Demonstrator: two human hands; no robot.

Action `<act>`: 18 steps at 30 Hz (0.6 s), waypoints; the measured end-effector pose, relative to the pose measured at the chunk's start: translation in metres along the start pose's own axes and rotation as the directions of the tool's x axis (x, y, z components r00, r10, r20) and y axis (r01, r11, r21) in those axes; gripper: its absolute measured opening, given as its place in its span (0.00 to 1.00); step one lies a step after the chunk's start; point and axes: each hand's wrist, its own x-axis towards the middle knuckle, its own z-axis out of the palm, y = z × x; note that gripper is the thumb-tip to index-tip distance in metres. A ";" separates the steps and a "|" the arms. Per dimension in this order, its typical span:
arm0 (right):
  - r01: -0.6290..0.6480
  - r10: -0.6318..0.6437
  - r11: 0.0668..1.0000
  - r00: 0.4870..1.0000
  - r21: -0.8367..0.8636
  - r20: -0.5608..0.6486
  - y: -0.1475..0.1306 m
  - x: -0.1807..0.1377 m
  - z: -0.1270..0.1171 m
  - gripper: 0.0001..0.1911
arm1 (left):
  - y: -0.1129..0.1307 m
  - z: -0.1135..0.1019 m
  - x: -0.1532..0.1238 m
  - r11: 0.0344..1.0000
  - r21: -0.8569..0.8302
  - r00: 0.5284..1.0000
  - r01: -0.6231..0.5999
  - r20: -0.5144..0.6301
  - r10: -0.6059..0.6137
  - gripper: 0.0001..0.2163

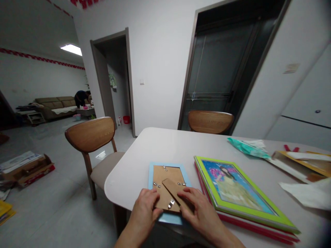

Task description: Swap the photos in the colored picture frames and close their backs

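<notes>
A small light-blue picture frame [155,167] lies face down near the front edge of the white table [168,144], its brown backing board [165,177] and folded stand [173,187] facing up. My left hand [144,210] rests on the board's lower left, fingers curled and pressing at a metal clip. My right hand [200,212] lies flat over the lower right of the board, fingers stretched along the stand. Neither hand lifts the frame.
A green-framed picture [240,191] of a figure in a dress lies on a red frame [248,225] to the right. Papers [305,193], a teal bag [244,146] and envelopes sit at the far right. Two wooden chairs [90,132] stand by the table. A person bends near a sofa [55,105].
</notes>
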 end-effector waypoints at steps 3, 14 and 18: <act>0.005 -0.005 0.998 1.000 -0.067 -0.002 0.006 -0.002 0.006 0.16 | 0.001 0.003 0.001 1.000 0.017 0.999 0.012 0.035 -0.013 0.11; 0.096 -0.100 0.977 0.995 -0.191 -0.013 -0.002 0.005 0.017 0.14 | -0.001 0.008 -0.008 0.995 0.090 0.986 -0.035 0.168 0.019 0.15; 0.208 -0.201 0.965 0.978 -0.163 0.059 -0.012 0.008 0.017 0.13 | -0.009 0.009 -0.010 0.997 0.075 0.983 -0.011 0.184 -0.003 0.12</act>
